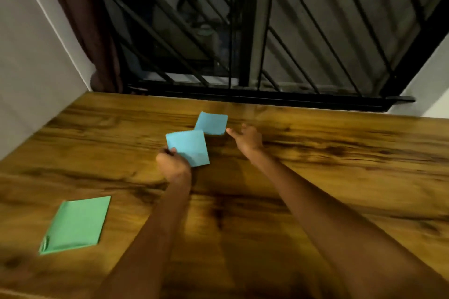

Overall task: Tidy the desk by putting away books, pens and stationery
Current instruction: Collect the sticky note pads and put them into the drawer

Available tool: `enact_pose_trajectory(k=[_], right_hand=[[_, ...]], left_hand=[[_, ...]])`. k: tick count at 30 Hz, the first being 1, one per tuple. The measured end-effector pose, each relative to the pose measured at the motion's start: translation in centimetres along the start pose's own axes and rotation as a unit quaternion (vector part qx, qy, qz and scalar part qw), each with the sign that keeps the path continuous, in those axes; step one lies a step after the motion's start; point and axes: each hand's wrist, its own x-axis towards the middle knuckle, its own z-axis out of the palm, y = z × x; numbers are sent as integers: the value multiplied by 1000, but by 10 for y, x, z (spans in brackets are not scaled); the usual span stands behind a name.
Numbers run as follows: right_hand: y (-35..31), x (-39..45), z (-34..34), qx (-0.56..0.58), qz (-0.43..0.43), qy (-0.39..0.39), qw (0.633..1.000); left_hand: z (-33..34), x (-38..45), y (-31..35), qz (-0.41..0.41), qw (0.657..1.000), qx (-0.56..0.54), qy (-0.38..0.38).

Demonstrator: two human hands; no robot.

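Note:
Two light-blue square paper pads lie near the far middle of the wooden desk (pixel 315 177). My left hand (pixel 173 165) grips the nearer blue pad (pixel 188 147) by its near left corner, holding it tilted. The farther blue pad (pixel 211 123) lies flat just behind it. My right hand (pixel 246 138) is stretched out beside that far pad, fingers apart, with a fingertip at its right corner; nothing is in this hand. A green rectangular pad (pixel 76 224) lies flat at the near left of the desk.
A window with a black metal grille (pixel 243 31) runs along the desk's far edge. A dark curtain (pixel 92 31) hangs at the far left beside a white wall (pixel 29 68). Another white wall (pixel 435 94) closes the right.

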Motion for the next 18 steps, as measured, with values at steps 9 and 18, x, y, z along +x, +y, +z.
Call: enact_pose_trajectory(k=[9, 18], right_hand=[[-58, 35, 86, -254, 92, 116, 956], [-64, 53, 87, -135, 168, 130, 968]], left_hand=[[-27, 52, -15, 13, 999, 34, -38], [-28, 57, -22, 39, 997, 49, -54]])
